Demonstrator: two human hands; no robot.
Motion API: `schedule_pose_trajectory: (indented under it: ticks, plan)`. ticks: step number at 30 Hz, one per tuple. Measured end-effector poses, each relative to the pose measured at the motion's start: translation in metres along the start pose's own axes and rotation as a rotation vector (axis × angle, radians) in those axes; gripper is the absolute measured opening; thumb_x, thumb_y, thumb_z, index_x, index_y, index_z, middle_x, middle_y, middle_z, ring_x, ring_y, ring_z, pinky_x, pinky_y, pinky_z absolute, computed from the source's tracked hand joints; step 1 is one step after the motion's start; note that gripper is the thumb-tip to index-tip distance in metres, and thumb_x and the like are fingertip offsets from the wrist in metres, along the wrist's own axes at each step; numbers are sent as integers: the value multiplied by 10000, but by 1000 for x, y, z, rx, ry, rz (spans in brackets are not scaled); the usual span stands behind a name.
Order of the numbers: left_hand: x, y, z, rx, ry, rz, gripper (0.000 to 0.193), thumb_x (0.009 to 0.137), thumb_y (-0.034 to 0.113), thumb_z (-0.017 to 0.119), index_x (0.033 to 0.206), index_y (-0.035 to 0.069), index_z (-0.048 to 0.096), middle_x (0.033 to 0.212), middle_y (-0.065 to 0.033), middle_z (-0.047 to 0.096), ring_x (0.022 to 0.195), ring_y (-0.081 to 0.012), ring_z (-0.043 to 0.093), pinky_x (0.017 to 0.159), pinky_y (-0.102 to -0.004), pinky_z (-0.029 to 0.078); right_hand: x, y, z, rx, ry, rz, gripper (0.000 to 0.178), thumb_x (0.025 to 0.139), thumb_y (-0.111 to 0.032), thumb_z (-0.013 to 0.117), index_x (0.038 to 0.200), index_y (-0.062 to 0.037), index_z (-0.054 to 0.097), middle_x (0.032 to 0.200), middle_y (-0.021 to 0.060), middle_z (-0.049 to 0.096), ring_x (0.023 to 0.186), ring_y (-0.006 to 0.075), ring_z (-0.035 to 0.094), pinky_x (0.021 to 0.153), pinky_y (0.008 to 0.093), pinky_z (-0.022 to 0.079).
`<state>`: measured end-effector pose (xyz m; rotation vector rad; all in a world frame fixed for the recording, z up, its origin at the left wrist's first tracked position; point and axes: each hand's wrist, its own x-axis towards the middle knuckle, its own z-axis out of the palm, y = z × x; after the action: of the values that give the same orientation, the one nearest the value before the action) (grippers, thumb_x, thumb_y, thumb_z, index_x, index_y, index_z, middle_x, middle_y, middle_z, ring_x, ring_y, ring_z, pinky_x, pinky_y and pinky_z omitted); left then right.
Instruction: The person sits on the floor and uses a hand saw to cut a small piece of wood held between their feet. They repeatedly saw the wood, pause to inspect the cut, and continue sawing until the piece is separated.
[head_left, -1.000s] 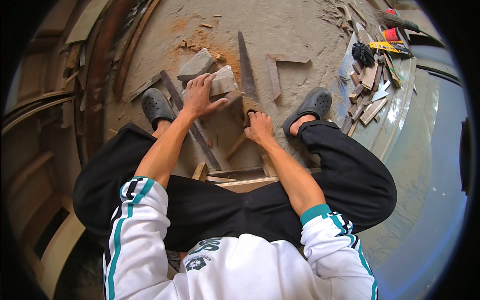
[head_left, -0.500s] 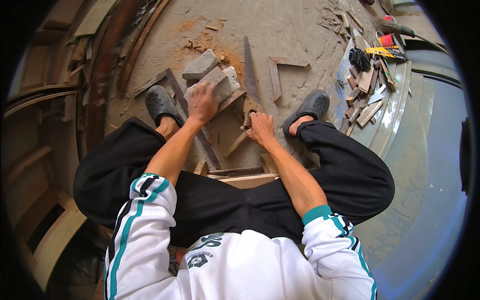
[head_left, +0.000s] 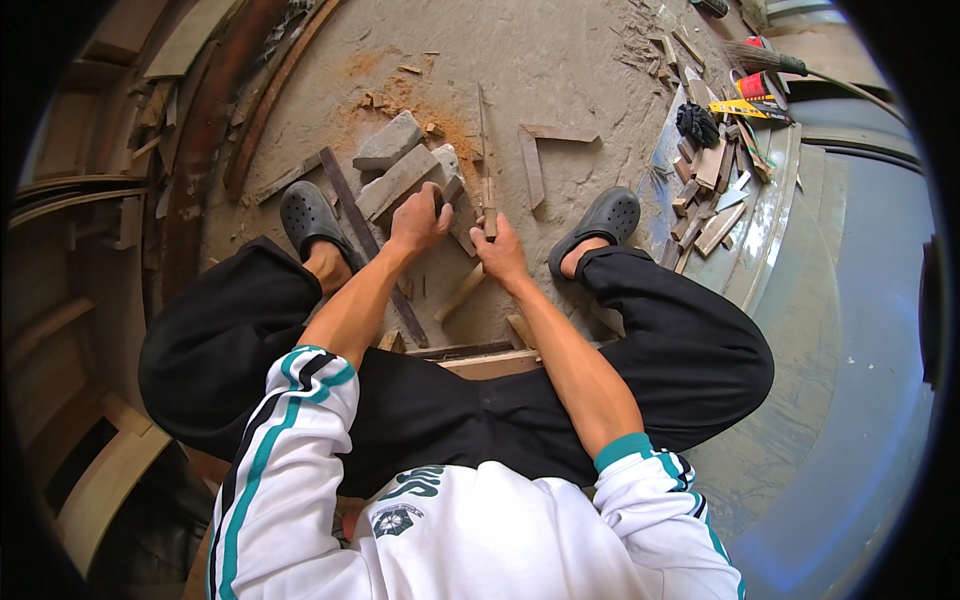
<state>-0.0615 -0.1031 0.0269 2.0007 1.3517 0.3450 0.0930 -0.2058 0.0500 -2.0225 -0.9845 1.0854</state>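
Observation:
My right hand is closed round the wooden handle of a handsaw. The saw points away from me, its blade seen nearly edge-on. To the left, my left hand is closed on a short piece of wood, partly hidden by the fingers, beside the saw's handle. Just beyond this hand a flat grey-brown block rests against rough grey stone blocks on the ground.
A dark wood strip lies by my left shoe. An L-shaped wood piece lies beyond my right shoe. Offcuts, a black glove and a yellow-handled tool lie at right. Sawdust covers ground ahead.
The saw has turned from showing its broad side to nearly edge-on. My left hand has moved off the block's top toward me, and the short wood piece has changed its angle.

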Motion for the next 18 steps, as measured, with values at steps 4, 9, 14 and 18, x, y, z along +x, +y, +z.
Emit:
schedule_pose_trajectory:
  ticks: [4, 9, 14, 18]
  plan:
    - [13, -11, -8, -263, 37, -129, 343, 929, 270, 499, 1142, 1, 490, 988, -312, 639, 952, -480, 614, 840, -502, 472, 2, -5, -4, 42, 30, 20, 308, 850, -280, 656, 1088, -89, 614, 881, 169, 693, 831, 347, 679, 760, 429, 516]
    - [28, -3, -13, -392, 9, -211, 440, 953, 343, 476, 1214, -10, 503, 1093, -332, 624, 1056, -503, 575, 891, -509, 454, 16, 3, -25, 235, 93, 71, 329, 853, -320, 668, 1013, -35, 633, 774, 113, 681, 704, 224, 666, 681, 351, 511]
    - [39, -6, -39, 108, 176, -9, 478, 946, 427, 554, 1208, 27, 551, 1125, -228, 616, 1027, -425, 615, 869, -482, 491, 20, -43, -63, 527, 99, 238, 245, 932, -274, 655, 847, -65, 559, 682, 10, 565, 570, 120, 566, 547, 275, 472]
    - [59, -28, -46, 400, 217, 43, 435, 949, 412, 567, 1097, 3, 578, 1080, -187, 591, 1030, -376, 604, 820, -481, 506, 6, -67, -90, 686, 81, 294, 215, 935, -235, 644, 851, -81, 519, 665, -5, 519, 533, 121, 508, 502, 288, 447]
